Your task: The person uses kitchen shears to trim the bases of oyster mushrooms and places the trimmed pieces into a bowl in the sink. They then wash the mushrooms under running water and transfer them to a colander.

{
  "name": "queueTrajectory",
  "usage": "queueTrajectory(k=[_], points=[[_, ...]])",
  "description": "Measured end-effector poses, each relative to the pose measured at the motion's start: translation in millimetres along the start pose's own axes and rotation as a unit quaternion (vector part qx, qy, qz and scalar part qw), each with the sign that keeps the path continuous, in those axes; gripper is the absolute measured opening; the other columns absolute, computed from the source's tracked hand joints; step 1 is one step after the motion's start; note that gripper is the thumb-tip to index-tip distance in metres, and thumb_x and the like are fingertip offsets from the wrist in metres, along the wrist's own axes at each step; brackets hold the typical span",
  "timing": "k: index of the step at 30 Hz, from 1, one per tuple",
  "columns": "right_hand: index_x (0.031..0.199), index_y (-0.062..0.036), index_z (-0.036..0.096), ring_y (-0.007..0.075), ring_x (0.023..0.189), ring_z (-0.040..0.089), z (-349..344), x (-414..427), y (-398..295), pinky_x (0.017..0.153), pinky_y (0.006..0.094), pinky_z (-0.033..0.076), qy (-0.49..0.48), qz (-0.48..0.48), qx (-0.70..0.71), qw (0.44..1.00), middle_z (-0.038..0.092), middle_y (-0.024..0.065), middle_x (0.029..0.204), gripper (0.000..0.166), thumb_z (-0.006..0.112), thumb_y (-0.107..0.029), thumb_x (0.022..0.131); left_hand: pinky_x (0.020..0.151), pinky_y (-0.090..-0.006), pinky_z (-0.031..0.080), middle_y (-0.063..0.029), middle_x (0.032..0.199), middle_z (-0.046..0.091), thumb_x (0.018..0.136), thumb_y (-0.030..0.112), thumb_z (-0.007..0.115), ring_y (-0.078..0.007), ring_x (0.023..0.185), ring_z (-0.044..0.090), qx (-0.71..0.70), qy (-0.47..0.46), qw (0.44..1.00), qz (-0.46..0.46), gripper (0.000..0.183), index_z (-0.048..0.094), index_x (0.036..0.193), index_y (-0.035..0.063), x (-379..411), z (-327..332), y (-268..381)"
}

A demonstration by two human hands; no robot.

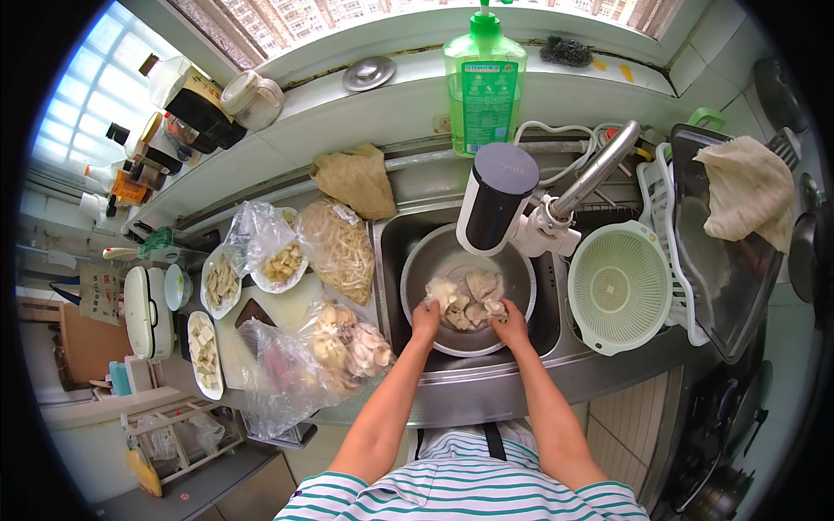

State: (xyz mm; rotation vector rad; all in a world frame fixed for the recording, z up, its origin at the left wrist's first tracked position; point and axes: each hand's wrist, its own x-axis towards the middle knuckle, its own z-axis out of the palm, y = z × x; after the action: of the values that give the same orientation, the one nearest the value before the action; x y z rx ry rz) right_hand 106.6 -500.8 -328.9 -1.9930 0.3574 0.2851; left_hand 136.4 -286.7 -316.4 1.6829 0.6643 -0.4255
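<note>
Pale oyster mushrooms (483, 286) sit in a round stainless steel basin (417, 260), which stands in the sink (554, 325). At the basin's left side, my left hand (427, 320) pinches the edge of a mushroom piece (443, 294). Opposite it, my right hand (510, 323) has its fingers and thumb on another mushroom piece (493, 307). There seems to be shallow water around the mushrooms. A faucet (596, 170) with a black-and-white filter unit (493, 202) reaches over the basin's far rim and hides part of it.
Right of the basin is a pale green colander (619, 286), beside a white rack (677, 260). Leftward lie bagged mushrooms (345, 342), bagged bean sprouts (339, 251) and a plate of tofu cubes (204, 352). A green soap bottle (485, 91) stands behind the sink.
</note>
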Motion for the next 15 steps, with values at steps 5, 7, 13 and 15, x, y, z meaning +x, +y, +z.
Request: queueTrajectory(k=[5,7,13,15], points=[[0.12,-0.0026,0.05,0.0356,0.104,0.051,-14,0,-41,0.088,0.0378,0.042,-0.034,0.036,-0.197,0.979,0.053,0.0224,0.11,0.052,0.064,-0.024,0.074,0.098,-0.034,0.034,-0.0273,0.126,0.044,0.078,0.051,0.058,-0.0315,0.12,0.043,0.125,-0.039,0.989,-0.062,0.082,0.036,0.127,-0.0118,-12,2,16],[0.115,-0.0022,0.054,0.0362,0.106,0.049,-14,13,-39,0.089,0.0392,0.041,0.017,0.067,-0.194,0.978,0.05,0.0231,0.113,0.044,0.061,-0.024,0.077,0.097,-0.0352,0.034,-0.025,0.128,0.043,0.08,0.05,0.058,-0.0302,0.118,0.043,0.127,-0.065,0.987,-0.073,0.083,0.031,0.132,-0.0087,-17,7,22],[0.11,-0.001,0.054,0.0361,0.106,0.047,10,52,-22,0.09,0.0405,0.041,0.038,0.061,-0.191,0.979,0.049,0.0213,0.112,0.047,0.066,-0.027,0.073,0.096,-0.0316,0.034,-0.0167,0.126,0.047,0.084,0.028,0.059,-0.0232,0.117,0.045,0.027,-0.117,0.991,-0.061,0.058,0.039,0.129,-0.0017,-32,15,39],[0.11,-0.0006,0.053,0.036,0.107,0.047,21,55,-23,0.09,0.0404,0.041,0.064,0.066,-0.21,0.973,0.05,0.0203,0.112,0.051,0.07,-0.027,0.07,0.096,-0.0317,0.034,-0.0163,0.126,0.047,0.084,0.028,0.059,-0.0231,0.116,0.045,0.017,-0.128,0.99,-0.049,0.057,0.039,0.129,-0.0012,-35,17,38]])
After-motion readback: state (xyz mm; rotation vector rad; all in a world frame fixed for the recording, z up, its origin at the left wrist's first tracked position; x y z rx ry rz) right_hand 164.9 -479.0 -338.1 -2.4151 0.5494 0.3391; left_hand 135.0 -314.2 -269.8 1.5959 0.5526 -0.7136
